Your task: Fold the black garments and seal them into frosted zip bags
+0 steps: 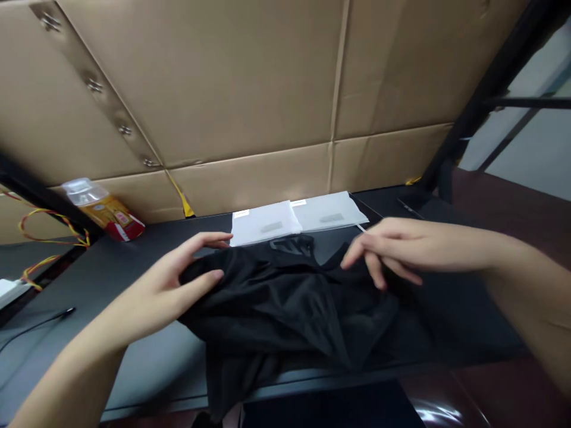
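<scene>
A crumpled black cloth garment point(285, 297) lies on the dark tabletop, with part of it draped over the front edge. My left hand point(173, 282) is at its left end, thumb lying on the fabric and index finger stretched along the far side. The thumb and fingers are apart, while the lower fingers are partly hidden by the cloth. Over the garment's right side hovers or rests my right hand point(397, 249), fingers loosely bent and spread; contact with the fabric cannot be made out. Just behind the garment lie two flat white packets point(263, 223) with small labels.
A bottle with a yellow and red label point(109, 208) leans at the back left. Cardboard panels point(250, 89) line the back. Red-yellow wires point(44, 211) and a black cable point(40, 327) are at left. The dark table point(156, 368) ends in front at its edge.
</scene>
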### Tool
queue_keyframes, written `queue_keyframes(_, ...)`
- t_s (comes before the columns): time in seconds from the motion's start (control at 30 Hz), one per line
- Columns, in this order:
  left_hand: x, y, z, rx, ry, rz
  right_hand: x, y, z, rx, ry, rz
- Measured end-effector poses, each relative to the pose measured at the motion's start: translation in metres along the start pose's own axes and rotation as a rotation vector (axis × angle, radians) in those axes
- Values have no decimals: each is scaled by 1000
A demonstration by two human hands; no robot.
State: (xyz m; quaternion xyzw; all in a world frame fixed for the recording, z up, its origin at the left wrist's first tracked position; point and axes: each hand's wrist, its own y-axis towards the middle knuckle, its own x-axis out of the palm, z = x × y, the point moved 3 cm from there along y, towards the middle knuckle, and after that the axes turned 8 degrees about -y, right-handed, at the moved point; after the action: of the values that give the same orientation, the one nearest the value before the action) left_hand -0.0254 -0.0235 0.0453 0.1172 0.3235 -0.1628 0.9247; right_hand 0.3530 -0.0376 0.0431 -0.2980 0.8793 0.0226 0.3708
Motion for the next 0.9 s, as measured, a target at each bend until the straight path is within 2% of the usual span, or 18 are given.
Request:
queue_keyframes(0.1,16,9,-13,62,181,-18,8,23,-9,-76,-229,206)
queue_keyframes(0.2,24,13,-21,50,185,41,33,42,-22,-254,-349,162)
queue_keyframes(0.27,25,12,-25,-40,22,31,45,51,-25,-297,-380,114)
queue_keyframes(0.33,23,8,-28,-170,-221,17,46,55,-25,-298,-350,97)
queue_keyframes(0.43,15,0,-32,-260,-487,131,33,51,-26,-273,-150,176)
queue_keyframes(0.5,11,-3,-38,-231,-520,217,26,42,-30,-278,-31,140)
queue_keyframes(0.6,15,0,-53,-151,-366,227,33,33,-35,-322,-3,-163)
queue_keyframes(0.63,18,1,-56,-110,-280,210,36,33,-34,-316,-26,-201)
queue_keyframes(0.67,21,2,-58,-57,-179,202,38,35,-31,-290,-61,-159)
queue_keyframes(0.77,25,-4,-47,130,167,260,40,48,-15,-169,-220,117)
queue_keyframes(0.83,26,-17,-33,233,323,248,44,54,-7,-140,-327,139)
queue_keyframes(0.9,30,-30,-22,287,386,73,47,58,-3,-153,-400,91)
